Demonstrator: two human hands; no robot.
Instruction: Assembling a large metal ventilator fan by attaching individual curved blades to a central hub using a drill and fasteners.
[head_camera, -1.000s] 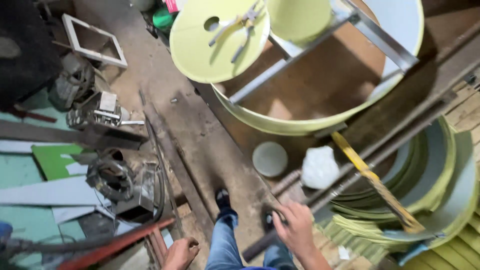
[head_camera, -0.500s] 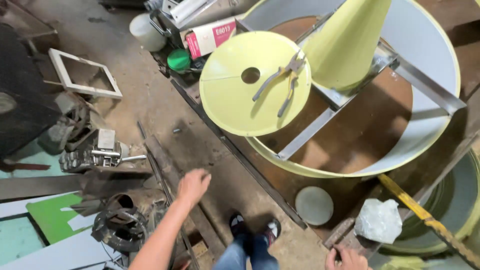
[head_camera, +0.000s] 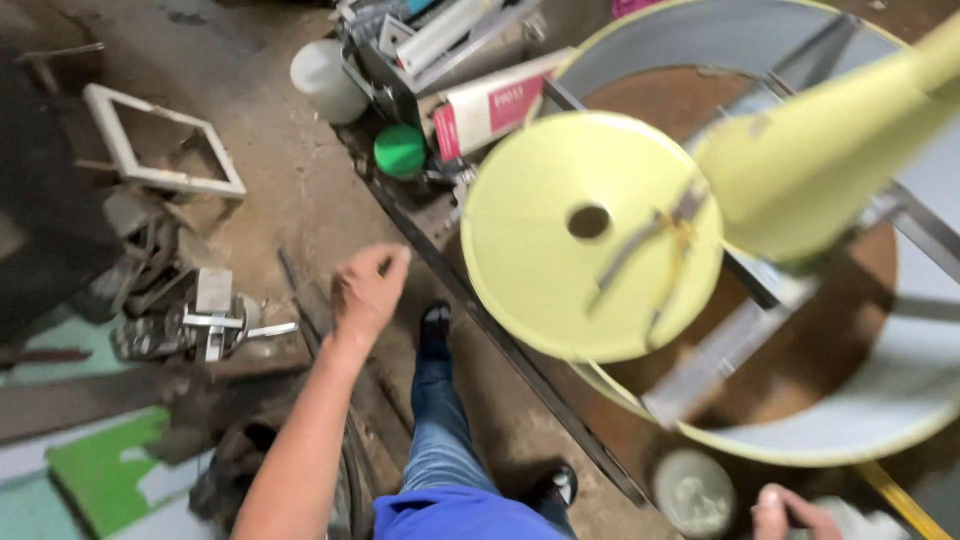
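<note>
Yellow sheet metal fills the right side: a flat round disc with a hole near its middle lies across a grey metal bar, inside a wide shallow ring with a pale yellow rim. A pair of pliers rests on the disc, blurred. A yellow cone stands just right of it.

The left hand hangs in the air over the dusty concrete floor, fingers loosely curled and holding nothing, nearest a dark steel strip that runs along the disc's near edge. The right hand shows only at the bottom edge; whether it grips anything cannot be told.

Open floor is narrow, hemmed by a white square frame and scrap machinery on the left, with a green lid and a white tub farther off.
</note>
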